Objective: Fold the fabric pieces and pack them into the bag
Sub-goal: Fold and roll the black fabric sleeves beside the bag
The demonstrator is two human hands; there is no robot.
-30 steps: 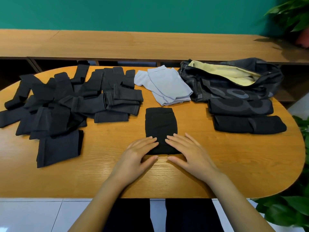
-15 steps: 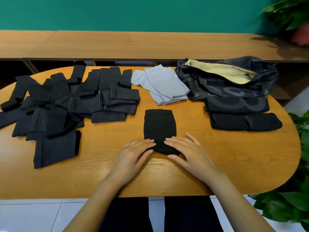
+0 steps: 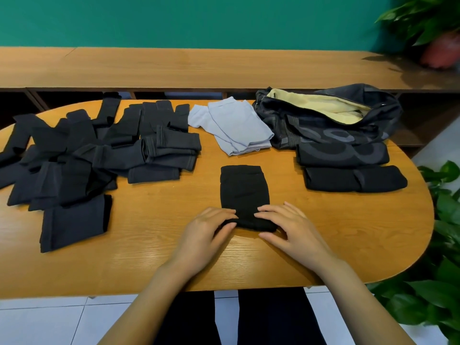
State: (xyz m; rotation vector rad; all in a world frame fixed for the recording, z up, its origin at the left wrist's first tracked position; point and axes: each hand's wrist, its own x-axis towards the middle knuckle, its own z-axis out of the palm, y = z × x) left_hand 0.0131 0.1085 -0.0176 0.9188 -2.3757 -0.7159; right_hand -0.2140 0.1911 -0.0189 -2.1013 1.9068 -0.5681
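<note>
A black fabric piece (image 3: 244, 190) lies lengthwise at the middle of the oval wooden table (image 3: 336, 240), its near end rolled up into a thick fold. My left hand (image 3: 204, 232) and my right hand (image 3: 291, 230) each pinch that rolled end, fingers on top and thumb at its near side. The dark bag (image 3: 323, 128) sits at the back right, its mouth open and showing a pale yellow lining. Two folded black pieces (image 3: 348, 179) lie side by side in front of the bag.
A loose pile of several dark fabric pieces (image 3: 87, 155) covers the left of the table. Light grey pieces (image 3: 234, 128) lie between the pile and the bag. A long wooden bench (image 3: 199, 68) runs behind; green plants (image 3: 443, 245) stand at the right.
Both hands went from lying flat on the near end of the black piece to pinching it, and that end has been rolled away from me into a thicker fold.
</note>
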